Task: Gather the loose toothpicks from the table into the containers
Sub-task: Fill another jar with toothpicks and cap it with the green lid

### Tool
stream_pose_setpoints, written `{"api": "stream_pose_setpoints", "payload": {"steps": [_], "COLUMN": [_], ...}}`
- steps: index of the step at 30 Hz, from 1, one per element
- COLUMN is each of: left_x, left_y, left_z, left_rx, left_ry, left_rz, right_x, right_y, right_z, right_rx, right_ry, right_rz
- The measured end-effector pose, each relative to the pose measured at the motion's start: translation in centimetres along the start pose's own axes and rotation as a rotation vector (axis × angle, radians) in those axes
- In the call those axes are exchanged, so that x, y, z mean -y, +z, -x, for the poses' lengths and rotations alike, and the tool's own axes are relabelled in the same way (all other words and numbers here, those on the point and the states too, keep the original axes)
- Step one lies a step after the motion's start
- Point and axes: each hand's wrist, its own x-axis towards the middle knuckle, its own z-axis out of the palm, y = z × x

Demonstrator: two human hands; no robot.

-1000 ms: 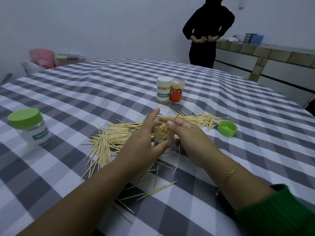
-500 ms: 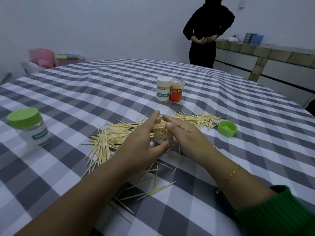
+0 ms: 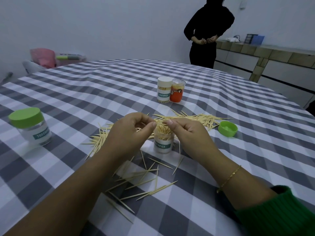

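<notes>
An open clear toothpick container (image 3: pixel 162 147) with a teal label stands upright mid-table, partly filled with toothpicks. Just above its mouth, my left hand (image 3: pixel 129 133) and my right hand (image 3: pixel 185 135) meet fingertip to fingertip, each pinching an end of a toothpick (image 3: pixel 160 123) held level. Neither hand touches the container. Loose toothpicks lie in a pile behind the hands (image 3: pixel 196 118), a heap to the left (image 3: pixel 99 137) partly hidden by my left hand, and a scatter near me (image 3: pixel 146 182). The container's green lid (image 3: pixel 227 128) lies upturned to the right.
A closed jar with a green lid (image 3: pixel 29 126) stands at the left. A white-lidded toothpick container (image 3: pixel 164 91) and an orange one (image 3: pixel 177 92) stand together farther back. A person in black (image 3: pixel 207 31) stands beyond the checked tablecloth (image 3: pixel 85 92), near a counter (image 3: pixel 272 53).
My left hand has let go of the container and risen. Both hands now pinch a toothpick level above its mouth, where the right hand earlier hovered alone.
</notes>
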Motion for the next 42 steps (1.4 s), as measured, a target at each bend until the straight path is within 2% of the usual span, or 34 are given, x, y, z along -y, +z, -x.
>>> {"api": "stream_pose_setpoints", "payload": {"steps": [4, 9, 14, 17, 21, 25, 29, 37, 42], "left_x": [-0.1, -0.1, 0.1, 0.8, 1.3, 1.6, 2.3, 3.0, 3.6], "left_y": [0.1, -0.1, -0.7, -2.2, -3.6, -3.0, -2.5, -1.4, -0.4], "left_z": [0.1, 0.0, -0.4, -0.9, -0.7, -0.8, -0.9, -1.5, -1.8], "left_rx": [-0.073, -0.098, -0.086, 0.048, 0.277, 0.368, 0.437, 0.395, 0.343], "left_ry": [0.057, 0.092, -0.001, -0.103, -0.183, -0.1, -0.053, 0.068, 0.135], "left_rz": [0.088, 0.072, 0.033, -0.13, -0.477, -0.77, -0.805, -0.933, -1.029], "right_x": [-0.3, -0.3, -0.4, -0.5, -0.9, -0.8, -0.8, -1.1, -0.8], "right_y": [0.0, 0.0, 0.0, 0.0, 0.5, 1.2, 1.1, 1.1, 1.1], "right_z": [-0.1, 0.0, -0.1, -0.1, 0.1, 0.4, 0.3, 0.2, 0.1], "right_rx": [-0.001, 0.037, 0.035, 0.006, -0.027, -0.065, -0.057, -0.126, -0.105], "right_ry": [-0.074, -0.118, -0.134, -0.162, -0.268, -0.375, -0.37, -0.452, -0.336], "right_rz": [0.139, 0.207, 0.264, 0.274, 0.402, 0.524, 0.556, 0.479, 0.306]}}
